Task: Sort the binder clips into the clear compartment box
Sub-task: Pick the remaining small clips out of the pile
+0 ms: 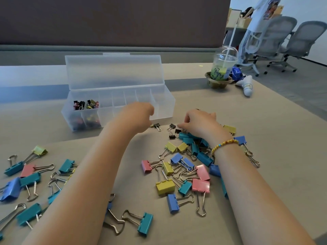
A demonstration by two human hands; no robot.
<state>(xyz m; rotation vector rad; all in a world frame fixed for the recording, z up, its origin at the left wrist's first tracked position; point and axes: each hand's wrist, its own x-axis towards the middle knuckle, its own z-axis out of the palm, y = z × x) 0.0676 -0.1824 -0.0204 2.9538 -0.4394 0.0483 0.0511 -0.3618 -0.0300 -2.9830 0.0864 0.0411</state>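
Dozens of large binder clips [165, 187] in teal, blue, pink and yellow are seen scattered across the near part of the counter [265, 121], some at the near left and a denser heap at the centre right, none of them yet sorted. Both forearms are stretched forward over this spread, and a beaded bracelet [223, 145] is worn on the right wrist. Just beyond the heap, a few small black clips [172, 135] are left lying on the counter, close in front of the box. The right hand [200, 122] is lowered among these small clips with its fingers curled downward; whether a clip is actually pinched cannot be told, since the fingertips are hidden. The left hand [139, 112] is held in front of the box's front wall, blurred, with its fingers curled; whether anything is held in it cannot be told either. Farther back, the clear compartment box [159, 96] is stood open with its lid upright, and only its two leftmost compartments are filled, with small dark clips [85, 104]; the remaining compartments look empty. The task is judged to be at an early stage: small clips are nearly finished, while every large coloured clip is left to be sorted. At the far right, an iced drink cup [223, 66] is set on the counter.
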